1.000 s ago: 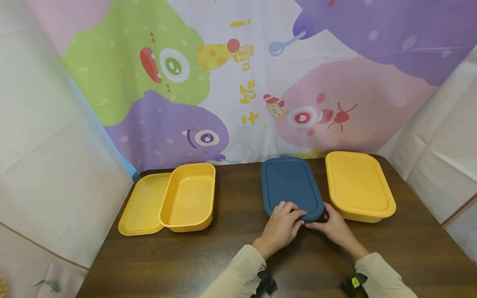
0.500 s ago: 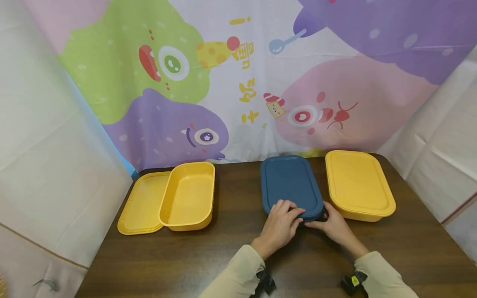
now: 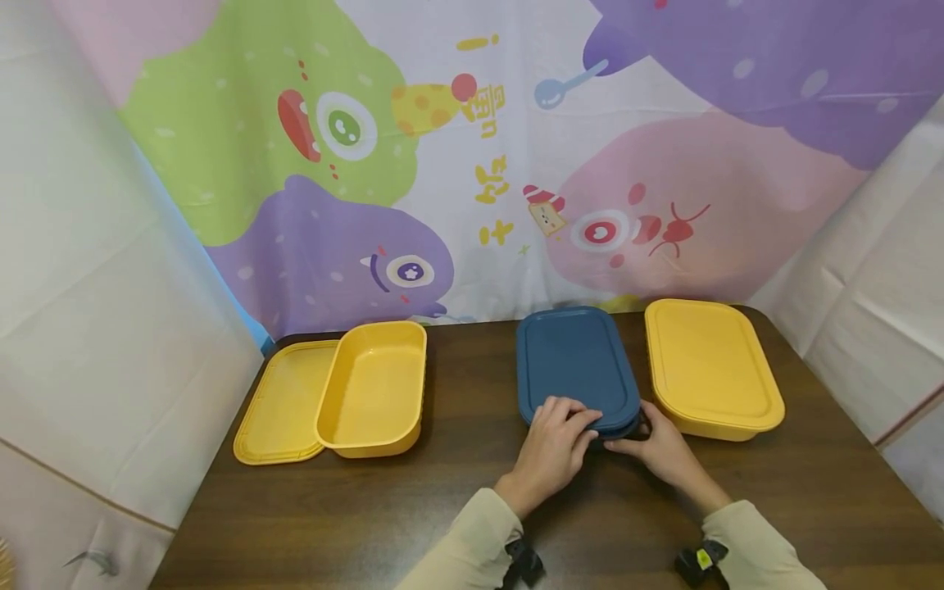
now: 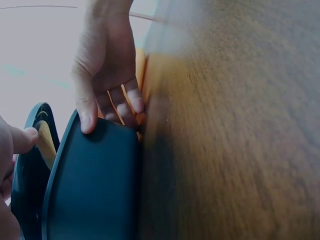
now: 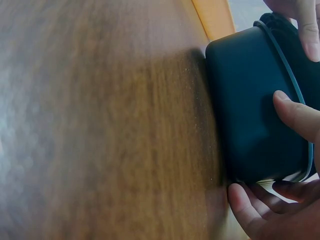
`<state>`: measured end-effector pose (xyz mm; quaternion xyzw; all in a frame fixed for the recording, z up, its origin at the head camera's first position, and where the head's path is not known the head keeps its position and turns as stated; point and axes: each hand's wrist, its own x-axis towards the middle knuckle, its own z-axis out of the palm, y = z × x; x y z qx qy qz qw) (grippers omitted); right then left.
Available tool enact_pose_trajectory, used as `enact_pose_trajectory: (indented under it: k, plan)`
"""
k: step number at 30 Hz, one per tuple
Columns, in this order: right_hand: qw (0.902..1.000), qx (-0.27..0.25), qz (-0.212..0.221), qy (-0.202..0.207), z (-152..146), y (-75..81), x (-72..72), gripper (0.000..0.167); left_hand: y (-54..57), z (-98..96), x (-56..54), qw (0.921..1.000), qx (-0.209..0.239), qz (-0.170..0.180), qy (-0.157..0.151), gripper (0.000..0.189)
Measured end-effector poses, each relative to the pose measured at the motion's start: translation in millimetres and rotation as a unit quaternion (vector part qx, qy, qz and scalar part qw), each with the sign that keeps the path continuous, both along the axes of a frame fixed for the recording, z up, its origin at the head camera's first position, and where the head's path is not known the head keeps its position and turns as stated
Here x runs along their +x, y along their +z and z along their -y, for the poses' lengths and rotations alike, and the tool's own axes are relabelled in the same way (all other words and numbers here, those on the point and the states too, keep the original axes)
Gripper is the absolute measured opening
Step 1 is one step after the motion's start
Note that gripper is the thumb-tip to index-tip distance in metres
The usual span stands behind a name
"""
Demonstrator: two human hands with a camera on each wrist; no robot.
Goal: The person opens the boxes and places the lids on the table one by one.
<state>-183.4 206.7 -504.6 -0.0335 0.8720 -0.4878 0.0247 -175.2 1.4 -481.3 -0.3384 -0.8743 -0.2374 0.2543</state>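
Note:
A dark blue lid (image 3: 575, 360) lies over a dark blue food container (image 4: 95, 180) right of the table's middle. My left hand (image 3: 551, 451) grips the lid's near edge, thumb under it and fingers on top. The left wrist view shows the lid's near end tilted up, a gap parting it from the container's rim. What lies inside is mostly hidden; a tan patch shows in the gap. My right hand (image 3: 667, 452) holds the container's near right corner, its thumb (image 5: 295, 115) on the front wall and fingers round the side.
Right of the blue container stands a yellow container with its lid on (image 3: 711, 365). At the left, an open yellow container (image 3: 376, 393) partly overlaps a loose yellow lid (image 3: 283, 406). A printed cloth (image 3: 487, 270) hangs behind the brown table (image 3: 442, 524).
The near edge of the blue lid has risen slightly with my left hand, and the gap beneath it shows a little more. My right hand stays at the container's corner.

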Motion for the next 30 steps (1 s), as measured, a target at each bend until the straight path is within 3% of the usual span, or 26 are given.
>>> enact_pose_trajectory:
  k: [11,30]
  plan:
    - [0.9998,0.017,0.01,-0.001,-2.4,-0.6,-0.3,0.088,5.2,1.5,-0.1,0.9988,0.047,-0.006,-0.013,0.026]
    - [0.9998,0.011,0.017,-0.007,-1.0,-0.6,-1.1,0.087,10.5,2.6,-0.6,0.9935,0.113,0.007,0.005,0.023]
